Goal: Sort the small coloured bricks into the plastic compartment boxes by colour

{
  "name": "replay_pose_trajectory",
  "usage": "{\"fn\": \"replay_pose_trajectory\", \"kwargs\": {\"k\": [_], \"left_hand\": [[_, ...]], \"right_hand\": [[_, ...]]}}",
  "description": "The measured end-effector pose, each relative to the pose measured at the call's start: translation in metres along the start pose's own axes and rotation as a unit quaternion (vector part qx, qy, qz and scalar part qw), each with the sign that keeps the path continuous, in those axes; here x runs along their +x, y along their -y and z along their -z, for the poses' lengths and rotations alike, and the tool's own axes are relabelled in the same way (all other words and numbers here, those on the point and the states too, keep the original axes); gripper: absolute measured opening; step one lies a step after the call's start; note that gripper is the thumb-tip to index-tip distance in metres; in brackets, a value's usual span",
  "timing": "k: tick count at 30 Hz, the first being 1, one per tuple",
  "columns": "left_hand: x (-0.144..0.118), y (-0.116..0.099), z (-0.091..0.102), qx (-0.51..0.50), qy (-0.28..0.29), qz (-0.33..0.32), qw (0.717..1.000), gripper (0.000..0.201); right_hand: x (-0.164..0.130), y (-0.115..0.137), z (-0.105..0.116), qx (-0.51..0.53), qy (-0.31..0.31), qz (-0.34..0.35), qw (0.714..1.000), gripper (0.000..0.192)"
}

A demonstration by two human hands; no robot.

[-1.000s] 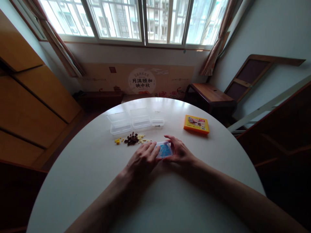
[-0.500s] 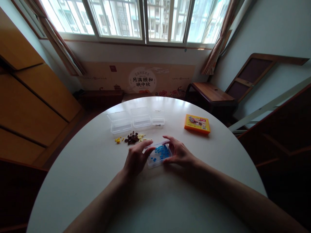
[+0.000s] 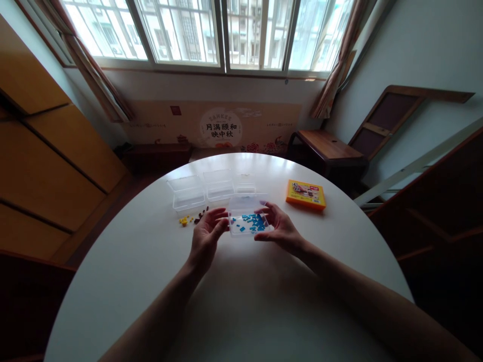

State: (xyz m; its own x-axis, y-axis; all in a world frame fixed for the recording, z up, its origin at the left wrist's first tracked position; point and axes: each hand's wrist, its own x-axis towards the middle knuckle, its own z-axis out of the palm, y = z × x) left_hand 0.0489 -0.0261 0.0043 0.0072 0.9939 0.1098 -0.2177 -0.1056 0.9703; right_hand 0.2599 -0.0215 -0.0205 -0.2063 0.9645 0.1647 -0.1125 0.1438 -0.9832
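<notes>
Box in hand: small clear plastic box (image 3: pixel 247 221), lid swung open toward the window, held just above the round white table (image 3: pixel 241 301) near its middle.
Contents: loose blue pieces (image 3: pixel 252 223) spread over the box floor; too small to tell their exact shape.
Left hand (image 3: pixel 206 236): fingers curled against the box's left edge, thumb on the near rim; closed on the box, not flat.
Right hand (image 3: pixel 279 229): fingers wrapped around the right edge, fingertips near the lid hinge; also clamped on the box.
Step, as judged: the box looks freshly opened and steadied between both hands, the pieces on show but none lifted out.
Next move calls for: keeping the box level so the pieces do not slide out, and freeing one hand while the other carries the weight.
Just beyond: brown pieces (image 3: pixel 201 216) and yellow pieces (image 3: pixel 183 220) loose on the table, left of the box, partly hidden by the left hand.
Farther back: three open clear boxes (image 3: pixel 211 188) in a row.
Right side: orange packet (image 3: pixel 305 194), well apart from the hands.
</notes>
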Motion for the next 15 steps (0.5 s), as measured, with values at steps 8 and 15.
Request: {"fn": "replay_pose_trajectory", "kwargs": {"k": [8,15], "left_hand": [[-0.007,0.003,-0.004,0.061,0.06,-0.052,0.995,0.067],[-0.01,0.005,0.002,0.319,-0.047,-0.318,0.892,0.064]], "right_hand": [[0.002,0.01,-0.008,0.187,-0.017,-0.076,0.979,0.072],[0.036,0.019,-0.06,0.435,-0.133,-0.2,0.868,0.016]]}}
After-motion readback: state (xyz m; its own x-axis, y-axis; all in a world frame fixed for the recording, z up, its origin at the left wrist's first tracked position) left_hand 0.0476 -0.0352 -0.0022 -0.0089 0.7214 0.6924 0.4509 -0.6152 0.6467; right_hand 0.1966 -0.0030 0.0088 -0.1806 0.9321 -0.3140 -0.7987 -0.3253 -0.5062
